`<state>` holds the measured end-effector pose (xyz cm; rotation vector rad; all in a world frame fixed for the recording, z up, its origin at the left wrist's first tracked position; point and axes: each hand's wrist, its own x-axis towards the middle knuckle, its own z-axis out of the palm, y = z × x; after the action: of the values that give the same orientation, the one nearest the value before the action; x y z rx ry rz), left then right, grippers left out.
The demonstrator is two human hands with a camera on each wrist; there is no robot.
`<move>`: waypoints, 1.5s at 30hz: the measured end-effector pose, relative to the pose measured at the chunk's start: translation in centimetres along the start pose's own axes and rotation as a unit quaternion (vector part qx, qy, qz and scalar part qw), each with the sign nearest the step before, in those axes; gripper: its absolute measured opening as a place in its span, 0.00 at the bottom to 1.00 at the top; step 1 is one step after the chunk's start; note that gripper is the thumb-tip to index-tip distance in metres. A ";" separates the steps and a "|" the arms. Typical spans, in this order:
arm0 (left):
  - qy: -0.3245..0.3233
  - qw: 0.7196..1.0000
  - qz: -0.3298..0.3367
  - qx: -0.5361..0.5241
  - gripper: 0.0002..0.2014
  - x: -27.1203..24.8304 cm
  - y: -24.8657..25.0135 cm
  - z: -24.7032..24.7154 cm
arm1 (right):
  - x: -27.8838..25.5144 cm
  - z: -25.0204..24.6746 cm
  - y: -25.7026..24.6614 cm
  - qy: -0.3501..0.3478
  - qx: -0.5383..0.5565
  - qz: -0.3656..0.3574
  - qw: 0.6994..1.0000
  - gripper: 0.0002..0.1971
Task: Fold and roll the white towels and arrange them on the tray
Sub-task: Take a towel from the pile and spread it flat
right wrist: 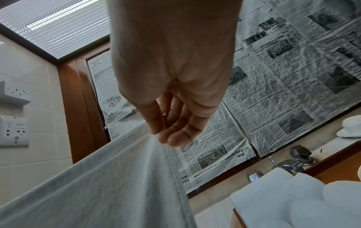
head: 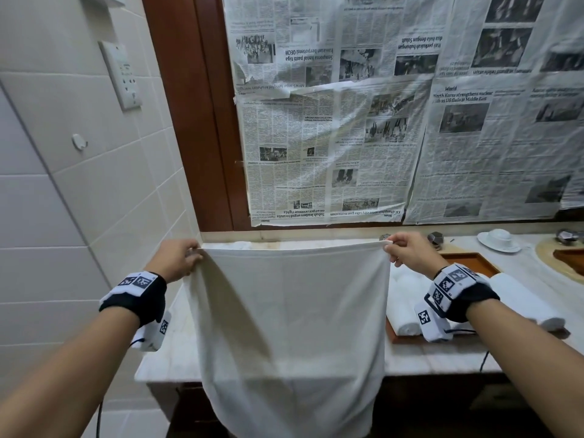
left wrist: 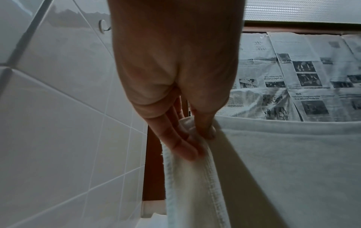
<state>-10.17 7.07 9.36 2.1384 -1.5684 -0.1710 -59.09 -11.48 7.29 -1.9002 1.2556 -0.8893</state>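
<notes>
The table point(head: 436, 358), a pale stone top under a wall papered with newspaper point(head: 379, 121), carries a wooden tray point(head: 467, 259) to the right, and on the tray lie rolled towels point(head: 404, 311), at least two, side by side. In front of the table hangs the towel point(head: 294, 327) now in work: white, held up by its two top corners, top edge stretched nearly straight, the body draping freely with its lower edge below the table's front edge. Judgement: the cloth is soft and limp, light enough for fingertip pinches, with no stiffness of its own; it sags and creases diagonally under the left corner, so it will keep a fold only when laid flat. Surface looks like matte terry, not slippery. Best hold is at the corners on the stitched hem, which shows thicker in the left wrist view and should resist slipping. The left hand point(head: 178, 259) pinches the left top corner between thumb and fingers point(left wrist: 187, 148), cloth bunched there. The right hand point(head: 407, 252) pinches the right top corner, fingertips point(right wrist: 175, 137) pressed together on the hem. Beyond the tray stands a white dish point(head: 498, 241), near the taps point(right wrist: 293, 160).
</notes>
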 end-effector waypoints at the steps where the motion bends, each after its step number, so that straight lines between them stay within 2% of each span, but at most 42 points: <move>1: -0.002 1.000 -0.007 -0.020 0.06 -0.1 0.0 0.1 | -0.1 0.1 0.0 0.003 -0.002 0.001 1.000 0.06; 6: 0.023 0.998 -0.017 -0.052 0.05 -0.7 0.1 0.5 | -0.5 0.0 0.0 0.009 -0.008 0.001 1.000 0.02; 9: 0.041 0.999 0.003 -0.023 0.06 -1.1 0.1 0.2 | -0.5 0.0 0.0 0.014 -0.008 0.007 1.000 0.01; 14: 0.032 0.999 -0.018 0.015 0.07 -0.6 -0.9 0.0 | -0.9 0.1 -0.3 0.020 0.000 0.012 1.000 0.01; 19: 0.035 0.997 -0.038 0.059 0.02 0.1 -1.8 0.0 | -1.1 -0.2 -0.5 0.020 -0.003 0.016 1.000 0.02; 26: 0.083 0.992 -0.082 0.037 0.11 1.4 -2.4 0.7 | -0.8 0.5 -1.3 0.049 -0.049 -0.004 0.998 0.02; 31: 0.125 0.989 -0.049 0.066 0.07 2.5 -2.0 0.1 | 0.4 0.8 -2.9 0.069 -0.078 0.001 0.995 0.03; 34: 0.150 0.986 -0.053 0.054 0.06 4.1 -2.7 -0.1 | 1.2 1.6 -3.9 0.081 -0.078 0.003 0.994 0.07; 36: 0.148 0.986 -0.067 0.021 0.06 4.9 -3.2 -0.2 | 1.9 2.2 -4.1 0.086 -0.070 0.012 0.994 0.09; 41: 0.104 0.992 -0.074 -0.010 0.08 7.3 -5.0 0.4 | 3.9 3.9 -3.2 0.100 -0.050 0.044 0.993 0.03; 45: 0.066 0.993 -0.083 -0.057 0.09 8.8 -6.4 1.7 | 4.9 6.1 -2.3 0.126 -0.017 0.068 0.990 0.04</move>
<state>-2.33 -0.11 6.54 2.1439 -1.2759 -0.1670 -51.45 -14.37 6.77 -1.7426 1.5384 -1.0653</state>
